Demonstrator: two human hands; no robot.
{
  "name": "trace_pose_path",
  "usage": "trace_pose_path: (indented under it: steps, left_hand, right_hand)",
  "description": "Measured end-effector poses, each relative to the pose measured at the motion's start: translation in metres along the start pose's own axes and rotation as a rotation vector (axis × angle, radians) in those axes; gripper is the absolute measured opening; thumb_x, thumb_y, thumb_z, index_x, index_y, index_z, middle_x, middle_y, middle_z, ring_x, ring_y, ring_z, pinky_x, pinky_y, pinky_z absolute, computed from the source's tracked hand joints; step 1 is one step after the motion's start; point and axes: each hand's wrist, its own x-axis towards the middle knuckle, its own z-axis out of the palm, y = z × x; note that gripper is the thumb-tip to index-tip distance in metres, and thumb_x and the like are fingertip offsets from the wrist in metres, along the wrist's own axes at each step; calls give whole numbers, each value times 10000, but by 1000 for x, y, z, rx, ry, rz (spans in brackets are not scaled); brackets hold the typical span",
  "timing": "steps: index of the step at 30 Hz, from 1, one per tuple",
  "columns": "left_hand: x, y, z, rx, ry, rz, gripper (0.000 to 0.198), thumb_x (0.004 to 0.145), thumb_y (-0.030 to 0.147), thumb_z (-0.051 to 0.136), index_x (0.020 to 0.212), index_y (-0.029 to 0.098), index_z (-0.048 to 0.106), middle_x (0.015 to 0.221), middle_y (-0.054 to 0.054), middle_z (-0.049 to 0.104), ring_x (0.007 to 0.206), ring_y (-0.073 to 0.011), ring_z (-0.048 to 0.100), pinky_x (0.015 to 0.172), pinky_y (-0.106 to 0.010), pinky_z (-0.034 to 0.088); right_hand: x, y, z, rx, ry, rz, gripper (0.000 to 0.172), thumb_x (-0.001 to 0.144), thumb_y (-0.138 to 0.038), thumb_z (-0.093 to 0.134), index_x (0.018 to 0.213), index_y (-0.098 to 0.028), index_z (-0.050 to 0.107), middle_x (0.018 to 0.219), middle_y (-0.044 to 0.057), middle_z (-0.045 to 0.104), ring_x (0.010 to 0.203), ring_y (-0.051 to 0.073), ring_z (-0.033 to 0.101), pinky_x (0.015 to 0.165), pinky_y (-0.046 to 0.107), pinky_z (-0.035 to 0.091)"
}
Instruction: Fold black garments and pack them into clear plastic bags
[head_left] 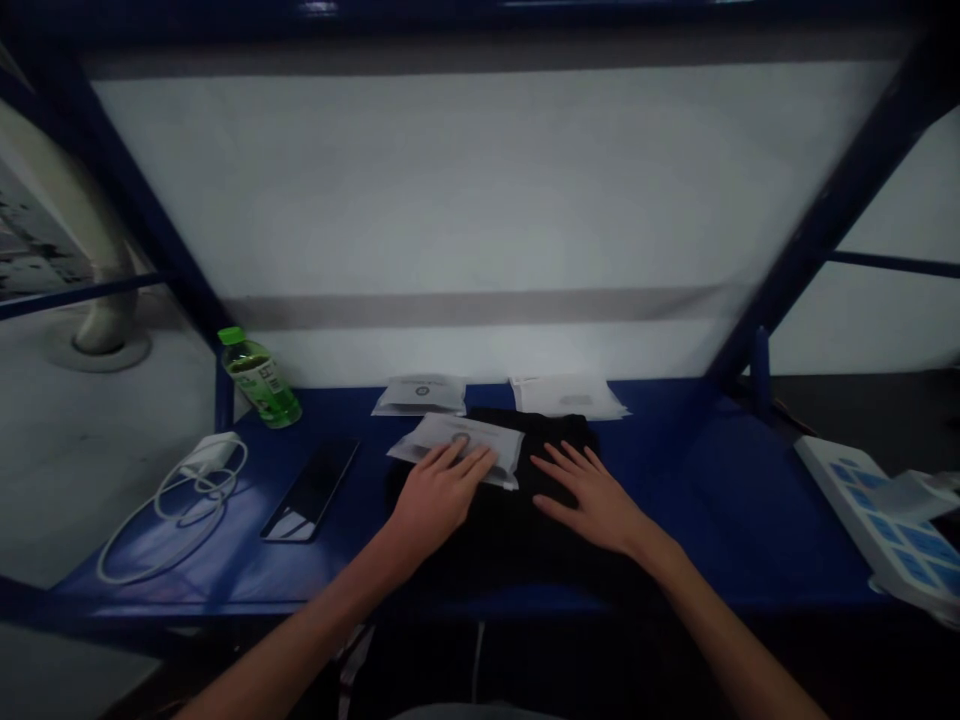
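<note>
My left hand (pixel 439 495) is on a flat, frosted plastic zip bag (pixel 427 437) with a small round dark mark. Its fingers lie over the bag's near edge and the thumb is hidden. Under the bag, a folded black cloth garment (pixel 517 520) lies on the blue table. My right hand (pixel 589 500) rests palm down on the right part of the black cloth, fingers spread, holding nothing. Behind the cloth lie another frosted bag (pixel 421 397) with a similar mark and a small stack of whitish bags (pixel 566 397).
On the blue table (pixel 667 480), a phone (pixel 311 490) lies left of the cloth. Farther left are a white charger with cable (pixel 210 458) and a green-capped drink bottle (pixel 260 378). A white device with blue keys (pixel 885 515) stands at right. Blue frame posts (pixel 817 225) flank the table.
</note>
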Motion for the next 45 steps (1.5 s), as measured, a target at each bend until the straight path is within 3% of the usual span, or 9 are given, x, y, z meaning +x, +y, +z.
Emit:
trace_pose_path:
  steps: [6, 11, 19, 24, 30, 36, 45]
  left_hand:
    - [-10, 11, 6, -34, -5, -16, 512, 922, 85, 479, 1414, 227, 493, 1419, -16, 557, 1326, -297, 497, 1033, -448, 449]
    - [-6, 14, 3, -68, 5, -11, 492, 931, 95, 483, 1404, 229, 495, 1406, -24, 572, 1311, -285, 514, 1027, -451, 449]
    - [-2, 18, 2, -138, 73, -15, 345, 942, 144, 522, 1277, 214, 564, 1371, -43, 601, 1290, -273, 528, 1028, -430, 442]
    - [7, 29, -4, -221, 204, 86, 158, 979, 272, 534, 1093, 210, 624, 1182, -39, 692, 1156, -221, 604, 1019, -400, 435]
    - [16, 37, -1, -220, 220, 147, 140, 990, 204, 502, 1000, 194, 642, 1048, -35, 709, 1065, -200, 624, 898, -351, 478]
    - [9, 22, -5, -169, 192, 121, 168, 1000, 208, 479, 1015, 186, 645, 1066, -46, 705, 1080, -204, 620, 904, -345, 493]
    - [-21, -29, -6, -43, 230, 18, 147, 980, 203, 509, 1018, 197, 651, 1071, -44, 713, 1037, -196, 647, 874, -326, 514]
  right_hand:
    - [-1, -2, -1, 66, 211, -138, 510, 925, -516, 561, 1381, -287, 545, 1448, 81, 533, 1379, 306, 426, 1133, 595, 308]
    - [1, -18, -12, 175, 382, -392, 329, 937, -268, 605, 1265, -273, 627, 1127, 57, 721, 1057, 205, 652, 921, 404, 521]
    - [2, -21, -12, 140, 488, -504, 196, 927, -181, 608, 1085, -234, 711, 1046, 59, 741, 876, 174, 682, 765, 337, 524]
    - [1, -21, -12, 126, 480, -507, 178, 929, -170, 604, 1069, -214, 704, 984, 53, 743, 820, 166, 673, 729, 332, 513]
    - [1, -18, -8, 145, 492, -520, 200, 928, -145, 591, 1093, -207, 686, 1001, 57, 747, 827, 169, 678, 728, 329, 521]
    - [-2, -19, -12, 165, 465, -448, 215, 950, -164, 548, 1099, -227, 690, 969, 58, 749, 822, 177, 690, 724, 324, 541]
    - [-5, -11, -15, 188, 527, -364, 231, 951, -178, 539, 1099, -247, 701, 1030, 61, 746, 860, 187, 702, 748, 331, 572]
